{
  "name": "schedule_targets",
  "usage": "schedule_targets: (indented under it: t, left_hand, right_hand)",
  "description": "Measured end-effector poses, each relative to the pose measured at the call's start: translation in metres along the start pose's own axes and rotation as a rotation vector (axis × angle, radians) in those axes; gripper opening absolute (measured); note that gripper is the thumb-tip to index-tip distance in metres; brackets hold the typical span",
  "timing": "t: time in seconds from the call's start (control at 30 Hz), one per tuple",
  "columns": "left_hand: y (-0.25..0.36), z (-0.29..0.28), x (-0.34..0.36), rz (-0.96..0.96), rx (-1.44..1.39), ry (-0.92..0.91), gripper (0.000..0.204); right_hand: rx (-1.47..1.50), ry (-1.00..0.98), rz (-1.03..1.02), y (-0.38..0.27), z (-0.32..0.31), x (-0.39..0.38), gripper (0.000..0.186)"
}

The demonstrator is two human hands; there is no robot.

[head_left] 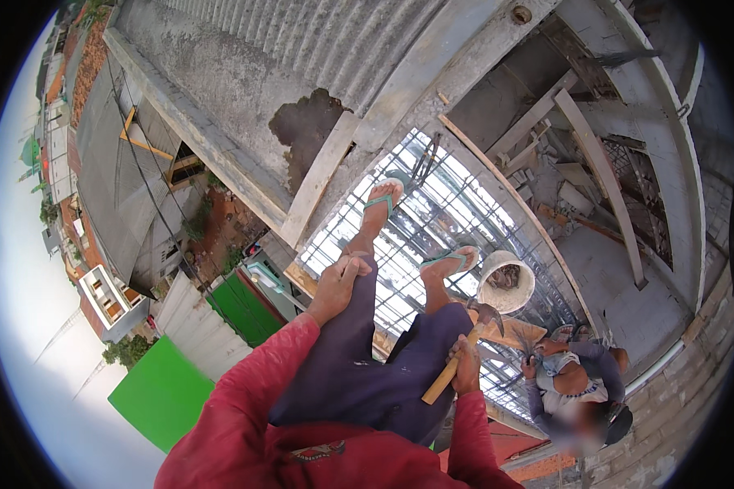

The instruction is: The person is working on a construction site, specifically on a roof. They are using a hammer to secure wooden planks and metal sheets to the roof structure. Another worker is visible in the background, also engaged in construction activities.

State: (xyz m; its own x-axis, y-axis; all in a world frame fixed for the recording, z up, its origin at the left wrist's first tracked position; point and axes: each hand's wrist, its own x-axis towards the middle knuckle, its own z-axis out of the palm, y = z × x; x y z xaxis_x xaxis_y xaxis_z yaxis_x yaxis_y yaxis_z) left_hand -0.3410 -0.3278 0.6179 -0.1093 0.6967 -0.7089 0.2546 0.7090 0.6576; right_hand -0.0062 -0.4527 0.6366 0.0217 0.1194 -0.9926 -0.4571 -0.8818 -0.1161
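My left hand point(341, 281) rests at my left knee with fingers curled together; whatever it holds, if anything, is too small to make out. My right hand point(465, 367) grips the wooden handle of a claw hammer point(442, 383), whose metal head points up beside my right knee. Under my sandaled feet is a steel rebar mesh point(404, 159) over a pale ribbed sheet. A white bucket point(523, 297) with dark contents stands beside my right foot, and a wooden board point(514, 330) lies just below it.
A co-worker point(579, 383) crouches at my lower right. Corrugated roofing point(294, 24) and a concrete edge point(196, 138) rise ahead. At right are loose planks point(591, 155) in a lower concrete space. At left, the drop shows rooftops, wires and a green panel point(159, 391).
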Motion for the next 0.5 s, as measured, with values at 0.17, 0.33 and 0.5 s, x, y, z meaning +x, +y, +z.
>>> schedule_targets:
  t: [0.17,0.33,0.5]
  left_hand:
    - [0.028,-0.055,0.01,-0.034,0.175,-0.069,0.04]
    - [0.018,-0.112,0.003,-0.202,0.186,-0.047,0.036]
    - [-0.019,-0.156,-0.004,-0.319,0.128,0.028,0.035]
  right_hand:
    - [0.076,0.081,0.039,0.001,0.059,-0.015,0.016]
    - [0.083,0.088,0.012,-0.009,0.111,-0.036,0.019]
    - [-0.009,0.032,-0.06,-0.015,0.141,-0.036,0.023]
